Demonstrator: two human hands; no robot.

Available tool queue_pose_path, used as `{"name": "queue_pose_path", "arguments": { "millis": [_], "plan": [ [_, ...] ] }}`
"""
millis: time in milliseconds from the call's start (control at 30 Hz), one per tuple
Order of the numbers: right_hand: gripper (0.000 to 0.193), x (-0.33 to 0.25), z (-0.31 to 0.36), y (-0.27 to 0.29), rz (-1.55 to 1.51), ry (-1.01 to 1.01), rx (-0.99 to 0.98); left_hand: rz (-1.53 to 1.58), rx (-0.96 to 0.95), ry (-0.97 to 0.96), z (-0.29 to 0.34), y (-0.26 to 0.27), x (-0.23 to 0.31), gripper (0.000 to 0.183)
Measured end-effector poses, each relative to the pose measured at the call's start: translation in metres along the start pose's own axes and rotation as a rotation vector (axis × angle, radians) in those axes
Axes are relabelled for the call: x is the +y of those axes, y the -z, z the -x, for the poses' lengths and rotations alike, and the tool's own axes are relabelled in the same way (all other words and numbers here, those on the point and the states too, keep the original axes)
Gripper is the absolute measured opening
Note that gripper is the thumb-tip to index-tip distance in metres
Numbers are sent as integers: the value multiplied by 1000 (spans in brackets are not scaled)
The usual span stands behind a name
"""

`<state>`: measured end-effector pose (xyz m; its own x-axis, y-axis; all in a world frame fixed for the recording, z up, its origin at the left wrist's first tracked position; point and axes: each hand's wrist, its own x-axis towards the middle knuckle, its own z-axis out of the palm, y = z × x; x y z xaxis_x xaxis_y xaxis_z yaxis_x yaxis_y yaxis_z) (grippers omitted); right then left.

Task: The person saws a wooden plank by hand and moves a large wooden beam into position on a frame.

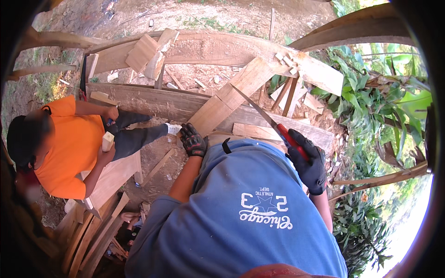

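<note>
A wooden board slants across the two long beams in front of me, with a thin dark line crossing it. My left hand, in a black glove, lies at the board's near end with its fingers stretched out. My right hand, also gloved in black, grips the red handle of a handsaw. Its slim blade points to the far left, and the tip reaches the right edge of the board near the line. Glove and fingers hide part of the handle.
Two long beams, a far one and a nearer one, run left to right. Offcuts and small blocks lie on the far beam. At left a person in an orange shirt sits holding a wooden piece. Green plants grow at right.
</note>
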<state>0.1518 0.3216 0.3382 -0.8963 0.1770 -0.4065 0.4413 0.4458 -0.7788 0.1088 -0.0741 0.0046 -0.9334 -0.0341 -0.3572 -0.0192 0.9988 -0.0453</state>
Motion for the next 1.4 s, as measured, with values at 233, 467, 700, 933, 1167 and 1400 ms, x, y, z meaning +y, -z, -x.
{"name": "queue_pose_path", "arguments": {
  "millis": [233,467,700,933,1167,1400],
  "plan": [
    [47,-8,13,-8,86,-131,33,-8,-153,113,-16,35,25,129],
    [48,16,32,-30,42,22,63,51,-113,-76,-44,53,50,143],
    [45,1,48,-34,56,-64,56,69,-194,-139,-62,77,86,149],
    [48,-9,46,-41,-10,-96,81,-72,-248,-159,-82,71,99,147],
    [49,-17,39,-44,23,-64,43,-124,-198,-241,-89,61,94,145],
    [48,-12,35,-47,56,-23,20,-99,-271,-246,-95,78,91,151]
  ]
}}
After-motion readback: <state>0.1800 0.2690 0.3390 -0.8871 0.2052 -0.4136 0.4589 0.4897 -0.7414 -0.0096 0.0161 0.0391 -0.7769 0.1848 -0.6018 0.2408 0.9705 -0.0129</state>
